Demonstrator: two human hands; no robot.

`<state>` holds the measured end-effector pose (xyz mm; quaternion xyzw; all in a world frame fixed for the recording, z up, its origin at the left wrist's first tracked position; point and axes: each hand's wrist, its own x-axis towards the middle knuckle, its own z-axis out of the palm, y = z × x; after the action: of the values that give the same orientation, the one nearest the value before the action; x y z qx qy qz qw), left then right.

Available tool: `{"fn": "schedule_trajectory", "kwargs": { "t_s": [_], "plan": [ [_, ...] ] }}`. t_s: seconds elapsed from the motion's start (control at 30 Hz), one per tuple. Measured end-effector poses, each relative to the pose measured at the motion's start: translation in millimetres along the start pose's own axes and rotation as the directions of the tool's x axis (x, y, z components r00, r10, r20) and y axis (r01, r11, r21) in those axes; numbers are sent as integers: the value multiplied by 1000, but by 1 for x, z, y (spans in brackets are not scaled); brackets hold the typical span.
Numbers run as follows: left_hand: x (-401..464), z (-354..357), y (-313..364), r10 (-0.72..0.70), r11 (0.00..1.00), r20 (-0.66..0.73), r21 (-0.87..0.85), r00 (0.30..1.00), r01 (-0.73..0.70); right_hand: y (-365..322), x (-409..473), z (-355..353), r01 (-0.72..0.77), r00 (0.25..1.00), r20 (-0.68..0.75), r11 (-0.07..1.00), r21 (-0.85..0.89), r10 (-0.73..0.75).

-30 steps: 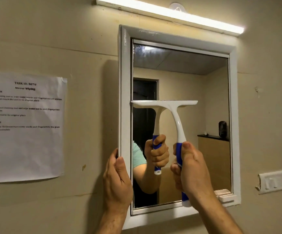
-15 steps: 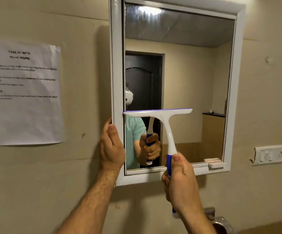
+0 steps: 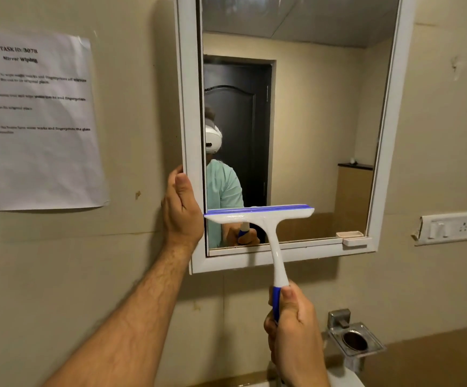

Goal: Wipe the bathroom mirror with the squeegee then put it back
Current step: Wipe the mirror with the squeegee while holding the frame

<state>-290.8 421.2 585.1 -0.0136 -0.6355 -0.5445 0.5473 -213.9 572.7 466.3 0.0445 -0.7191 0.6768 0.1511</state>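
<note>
From the head camera, the right hand (image 3: pixel 296 333) curls round the blue grip of the white squeegee (image 3: pixel 263 219), thumb up along the handle. The squeegee's blue-edged blade lies level against the lower left part of the bathroom mirror (image 3: pixel 310 121), just above the white frame's bottom rail. The left hand (image 3: pixel 180 208) rests on the frame's left edge, fingers wrapped over it. A printed paper sheet (image 3: pixel 37 121) hangs on the wall to the left, a switch plate (image 3: pixel 447 227) to the right, and a metal holder (image 3: pixel 352 342) lower right.
</note>
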Motion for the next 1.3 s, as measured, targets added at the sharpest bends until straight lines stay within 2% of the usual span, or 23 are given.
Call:
{"fn": "schedule_trajectory", "kwargs": {
  "t_s": [0.33, 0.6, 0.67, 0.73, 0.9, 1.0, 1.1, 1.23, 1.3],
  "plan": [
    [3, 3, -12, 16, 999, -15, 43, 1000, -15, 16, -13, -9, -35, 998, 46, 998, -58, 37],
    [1, -1, -4, 15, 995, 8, 94, 1000, -15, 17, -22, -24, -58, 998, 18, 990, -130, 61],
    [-1, -4, 1, 20, 995, 4, 99, 1000, -20, -2, -23, -32, -104, 995, -1, 994, -15, 104],
    [-2, -4, 0, 28, 995, 10, 100, 1000, -29, -30, -14, -37, -74, 997, -7, 996, 47, 75],
    [-3, -4, -3, 30, 993, 28, 110, 999, -33, -127, 32, -41, 176, 984, -13, 980, 97, -176],
    [0, -3, -4, 81, 991, 23, 102, 996, -83, -181, 66, -50, 169, 985, -6, 967, 193, -172],
    [1, -3, -5, 92, 990, 40, 105, 995, -96, -223, 98, -64, 235, 972, -57, 950, 204, -228],
    [1, -2, -3, 119, 987, 54, 101, 991, -124, -257, 127, -81, 228, 974, -69, 922, 312, -217],
    [2, -3, -3, 125, 987, 58, 98, 991, -130, -263, 139, -85, 229, 973, -91, 924, 307, -211]
  ]
}}
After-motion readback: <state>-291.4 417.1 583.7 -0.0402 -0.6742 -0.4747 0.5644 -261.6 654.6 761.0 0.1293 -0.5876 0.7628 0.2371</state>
